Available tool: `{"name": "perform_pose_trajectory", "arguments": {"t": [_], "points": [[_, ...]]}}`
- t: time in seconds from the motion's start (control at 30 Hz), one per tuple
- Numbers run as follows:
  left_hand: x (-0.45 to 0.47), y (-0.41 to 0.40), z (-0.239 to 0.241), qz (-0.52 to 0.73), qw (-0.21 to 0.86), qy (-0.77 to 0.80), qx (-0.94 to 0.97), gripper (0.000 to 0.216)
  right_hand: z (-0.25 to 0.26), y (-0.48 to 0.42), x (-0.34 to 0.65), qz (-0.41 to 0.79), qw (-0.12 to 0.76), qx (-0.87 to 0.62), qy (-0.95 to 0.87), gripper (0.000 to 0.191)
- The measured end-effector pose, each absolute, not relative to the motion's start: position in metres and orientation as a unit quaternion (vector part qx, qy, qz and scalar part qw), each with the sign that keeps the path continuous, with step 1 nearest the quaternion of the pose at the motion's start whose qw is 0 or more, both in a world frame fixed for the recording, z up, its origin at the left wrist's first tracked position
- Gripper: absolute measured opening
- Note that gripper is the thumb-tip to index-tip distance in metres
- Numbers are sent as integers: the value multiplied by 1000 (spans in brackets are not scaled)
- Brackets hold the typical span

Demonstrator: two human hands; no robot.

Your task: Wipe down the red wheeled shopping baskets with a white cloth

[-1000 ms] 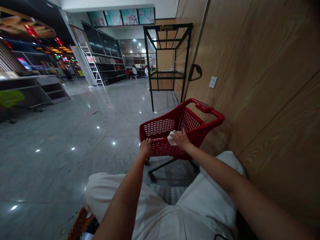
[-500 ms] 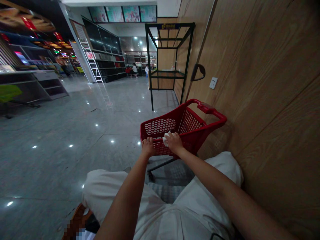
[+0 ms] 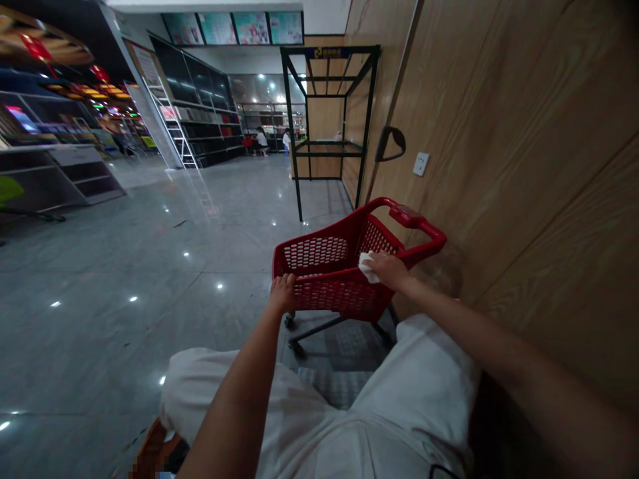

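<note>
A red plastic shopping cart point(image 3: 329, 299) stands in front of me, its handle toward the wooden wall on the right. My left hand point(image 3: 283, 291) grips the cart's rim at the near left corner, fingers curled over the edge. In my right hand point(image 3: 392, 269) is a white cloth or tissue point(image 3: 368, 267), pressed against the near side's top rim closer to the handle. The hand covers part of the cloth, so its exact kind is unclear. Through the mesh walls the cart's inside shows only in part.
Wood panelling point(image 3: 499, 166) with a socket point(image 3: 421, 163) rises close on the right. Behind the cart stands a dark metal rack point(image 3: 294, 140). A ladder point(image 3: 180, 136) leans by black shelves farther back. Two people point(image 3: 261, 138) are in the distance. A grey counter point(image 3: 74, 173) is at left.
My right hand has slid rightward along the cart's near rim with the white cloth, toward the handle. My left hand keeps its hold on the corner. The view has shifted slightly.
</note>
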State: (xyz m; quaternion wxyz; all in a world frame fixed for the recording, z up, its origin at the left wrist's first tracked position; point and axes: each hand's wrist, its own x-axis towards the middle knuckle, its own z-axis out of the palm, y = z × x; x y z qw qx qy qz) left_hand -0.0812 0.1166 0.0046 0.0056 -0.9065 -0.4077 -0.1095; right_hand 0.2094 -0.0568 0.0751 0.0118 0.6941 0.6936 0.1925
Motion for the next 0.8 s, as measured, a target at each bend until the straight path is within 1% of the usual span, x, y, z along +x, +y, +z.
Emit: {"name": "perform_pose_trajectory", "arguments": {"t": [0.2,0.33,0.47,0.53,0.6,0.67,0.8], "points": [[-90,129,18,-66,-3,-449,-891,47,110,-101,297,229,20,672,703,34],[-91,133,23,-32,-10,-482,-876,51,116,-105,317,222,17,686,693,36],[-75,124,25,-60,-9,-520,-852,59,114,-98,298,226,22,724,652,32],[-56,111,29,-92,-2,-497,-863,62,115,-93,280,221,28,738,637,33],[-30,93,37,-128,4,-441,-888,63,118,-88,258,218,31,751,622,34],[-1,72,49,-165,-1,-387,-907,61,121,-82,235,219,28,762,609,34],[36,38,76,-214,-5,-312,-926,49,126,-66,183,218,3,761,611,35]]}}
